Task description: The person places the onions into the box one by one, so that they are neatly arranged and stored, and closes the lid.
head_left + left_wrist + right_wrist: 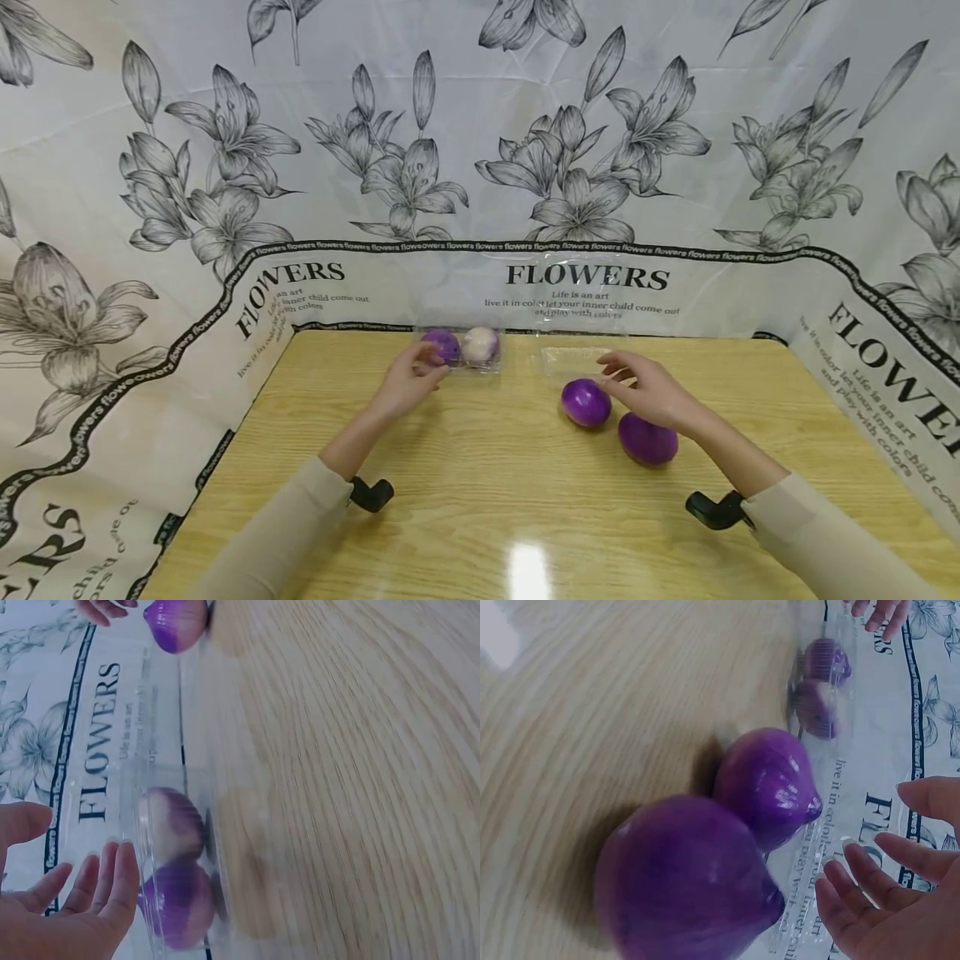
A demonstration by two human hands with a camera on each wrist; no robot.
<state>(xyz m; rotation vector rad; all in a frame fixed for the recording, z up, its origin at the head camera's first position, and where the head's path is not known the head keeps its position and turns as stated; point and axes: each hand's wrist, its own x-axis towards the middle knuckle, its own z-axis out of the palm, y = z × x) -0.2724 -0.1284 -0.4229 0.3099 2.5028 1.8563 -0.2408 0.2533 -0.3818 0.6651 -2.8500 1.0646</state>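
In the head view my left hand point(403, 382) hovers with loosely bent fingers at the near left side of a clear plastic box point(497, 354). Inside that box sit a purple onion point(446, 343) and a pale, purple-tinged onion point(478, 347). The left wrist view shows the left hand point(86, 915) with fingers spread and nothing in them. My right hand point(651, 393) is over two loose onions, a glossy purple one point(587, 403) and a darker one point(648, 442). Its fingers are relaxed and hold nothing in the right wrist view; whether it touches an onion I cannot tell.
A second clear plastic box point(564, 362) stands behind the loose onions, its lid point(583, 292) raised against the cloth. Flower-printed cloth point(405, 287) walls the back and sides of the wooden table point(450, 500). Black wrist mounts point(716, 510) jut below the sleeves.
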